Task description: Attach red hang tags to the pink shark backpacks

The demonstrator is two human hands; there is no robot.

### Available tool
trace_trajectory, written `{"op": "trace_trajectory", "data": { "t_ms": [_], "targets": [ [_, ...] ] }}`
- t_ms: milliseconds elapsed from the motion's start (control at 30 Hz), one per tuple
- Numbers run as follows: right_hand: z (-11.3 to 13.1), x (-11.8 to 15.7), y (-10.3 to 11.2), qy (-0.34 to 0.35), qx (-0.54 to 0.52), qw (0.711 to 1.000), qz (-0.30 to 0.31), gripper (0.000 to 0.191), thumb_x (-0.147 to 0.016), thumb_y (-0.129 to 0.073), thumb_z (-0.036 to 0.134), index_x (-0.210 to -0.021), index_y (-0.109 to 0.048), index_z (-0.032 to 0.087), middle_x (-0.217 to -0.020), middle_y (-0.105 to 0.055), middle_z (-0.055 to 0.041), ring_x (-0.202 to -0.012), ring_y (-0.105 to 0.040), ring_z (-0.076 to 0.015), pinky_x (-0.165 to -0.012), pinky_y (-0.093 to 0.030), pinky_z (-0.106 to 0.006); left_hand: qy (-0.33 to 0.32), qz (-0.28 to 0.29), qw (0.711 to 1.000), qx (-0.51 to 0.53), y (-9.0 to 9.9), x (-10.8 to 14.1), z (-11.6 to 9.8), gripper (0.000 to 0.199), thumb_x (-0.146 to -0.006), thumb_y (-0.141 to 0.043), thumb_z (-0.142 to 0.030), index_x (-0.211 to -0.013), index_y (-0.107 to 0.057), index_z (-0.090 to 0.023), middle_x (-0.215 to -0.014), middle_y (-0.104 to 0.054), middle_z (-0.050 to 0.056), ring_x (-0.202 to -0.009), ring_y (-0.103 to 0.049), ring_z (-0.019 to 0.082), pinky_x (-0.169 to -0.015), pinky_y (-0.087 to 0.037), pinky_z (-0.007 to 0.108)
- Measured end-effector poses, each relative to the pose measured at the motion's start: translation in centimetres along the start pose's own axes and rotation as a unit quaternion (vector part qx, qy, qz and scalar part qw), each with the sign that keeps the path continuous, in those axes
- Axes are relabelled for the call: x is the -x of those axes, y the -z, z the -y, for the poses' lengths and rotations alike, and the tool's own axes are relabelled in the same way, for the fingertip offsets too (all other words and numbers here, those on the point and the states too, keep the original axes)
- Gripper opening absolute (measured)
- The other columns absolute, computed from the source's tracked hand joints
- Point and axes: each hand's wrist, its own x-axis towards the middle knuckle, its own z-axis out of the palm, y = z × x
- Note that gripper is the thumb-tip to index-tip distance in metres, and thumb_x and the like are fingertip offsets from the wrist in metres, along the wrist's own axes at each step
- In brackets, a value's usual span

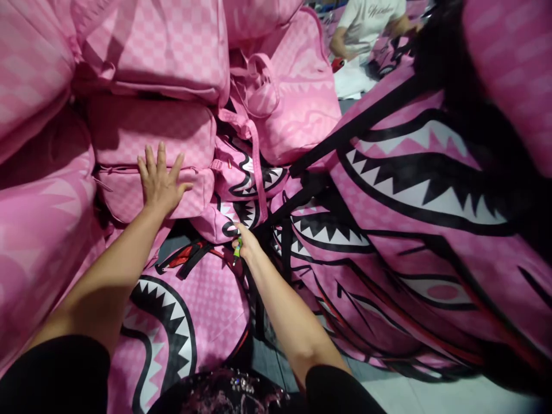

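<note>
My left hand (160, 183) lies spread on the front of a pink checkered bag (121, 192), near its zipper. Closed around a small green tool (238, 248), my right hand (245, 244) is at the lower edge of a small pink bag with a shark-mouth print (215, 221). The tool's narrow tip points down; the rest is hidden in the fingers. Below my hands is a rounded pink bag (211, 299) with black-and-white teeth and a red-lined opening.
Pink checkered bags (159, 46) are stacked at the left and top. Shark-print backpacks (409, 259) with black straps fill the right side. A person in a white shirt (366, 23) is at the top right. Grey floor (271, 365) shows below.
</note>
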Motion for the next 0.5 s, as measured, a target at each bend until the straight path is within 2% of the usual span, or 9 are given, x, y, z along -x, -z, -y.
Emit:
{"op": "trace_trajectory", "data": {
  "t_ms": [67, 133, 200, 267, 300, 333, 433, 500],
  "targets": [
    [0.0, 2.2, -0.2, -0.013, -0.006, 1.0, 0.003, 0.024, -0.086, -0.065, 0.031, -0.076, -0.047, 0.018, -0.055, -0.043, 0.0083, -0.04, -0.03, -0.0025, -0.034, -0.022, -0.013, 0.008, -0.01, 1.0, 0.004, 0.6, -0.6, 0.3, 0.084, -0.08, -0.069, -0.055, -0.152, -0.037, -0.025, -0.166, -0.002, 0.008, -0.151, 0.013, 0.037, -0.12, 0.004, 0.061],
    [-0.3, 4.8, -0.4, -0.027, -0.008, 0.999, 0.016, 0.021, -0.085, -0.065, 0.026, -0.075, -0.048, 0.017, -0.055, -0.044, 0.008, -0.039, -0.03, -0.0025, -0.033, -0.021, -0.013, 0.003, -0.019, 1.0, 0.018, 1.0, -1.1, 0.7, 0.081, -0.082, -0.063, -0.061, -0.149, -0.041, -0.021, -0.165, -0.011, 0.007, -0.15, 0.017, 0.034, -0.12, 0.006, 0.059],
    [-0.6, 7.2, -0.7, -0.033, -0.002, 0.999, 0.039, 0.015, -0.083, -0.064, 0.022, -0.078, -0.051, 0.016, -0.058, -0.048, 0.0061, -0.041, -0.034, -0.0029, -0.033, -0.02, -0.013, -0.017, -0.018, 0.999, 0.035, 0.9, -1.6, 1.2, 0.079, -0.089, -0.041, -0.069, -0.144, -0.045, -0.013, -0.161, -0.024, 0.004, -0.146, 0.024, 0.032, -0.118, 0.01, 0.056],
    [-0.9, 9.1, -1.6, -0.032, 0.006, 0.998, 0.06, 0.009, -0.083, -0.063, 0.02, -0.083, -0.054, 0.016, -0.065, -0.053, 0.0036, -0.045, -0.041, -0.0036, -0.033, -0.019, -0.013, -0.031, -0.009, 0.998, 0.045, 0.4, -2.4, 1.8, 0.084, -0.092, -0.022, -0.071, -0.139, -0.048, -0.006, -0.158, -0.03, 0.003, -0.142, 0.031, 0.032, -0.114, 0.013, 0.056],
    [-1.2, 9.7, -2.2, -0.03, 0.011, 0.997, 0.067, 0.009, -0.082, -0.063, 0.019, -0.085, -0.055, 0.016, -0.069, -0.055, 0.0028, -0.047, -0.043, -0.0039, -0.033, -0.02, -0.012, -0.028, -0.006, 0.998, 0.048, -0.1, -2.9, 2.1, 0.085, -0.092, -0.024, -0.072, -0.139, -0.048, -0.006, -0.159, -0.029, 0.005, -0.141, 0.032, 0.032, -0.114, 0.014, 0.057],
    [-1.5, 10.2, -2.7, -0.025, 0.019, 0.997, 0.071, 0.009, -0.082, -0.063, 0.019, -0.087, -0.055, 0.016, -0.071, -0.055, 0.0027, -0.048, -0.044, -0.0039, -0.033, -0.02, -0.012, -0.019, -0.003, 0.999, 0.049, -0.6, -3.5, 2.3, 0.085, -0.089, -0.034, -0.074, -0.141, -0.047, -0.007, -0.161, -0.025, 0.008, -0.143, 0.031, 0.032, -0.115, 0.014, 0.058],
    [-2.9, 11.0, -3.7, -0.013, 0.071, 0.996, 0.061, 0.014, -0.081, -0.065, 0.022, -0.087, -0.053, 0.018, -0.066, -0.048, 0.0052, -0.045, -0.039, -0.0031, -0.032, -0.023, -0.013, 0.013, 0.008, 0.999, 0.04, -2.0, -5.0, 3.0, 0.091, -0.079, -0.064, -0.067, -0.152, -0.035, -0.02, -0.165, -0.003, 0.013, -0.149, 0.02, 0.035, -0.118, 0.01, 0.061],
    [-3.7, 11.4, -3.0, -0.016, 0.153, 0.985, 0.08, 0.015, -0.082, -0.065, 0.029, -0.088, -0.054, 0.021, -0.063, -0.046, 0.0062, -0.042, -0.037, -0.0032, -0.031, -0.025, -0.013, 0.024, 0.026, 0.999, 0.026, -2.7, -5.3, 3.3, 0.093, -0.079, -0.066, -0.063, -0.155, -0.028, -0.024, -0.165, 0.006, 0.013, -0.15, 0.016, 0.038, -0.117, 0.01, 0.062]
  ]
}}
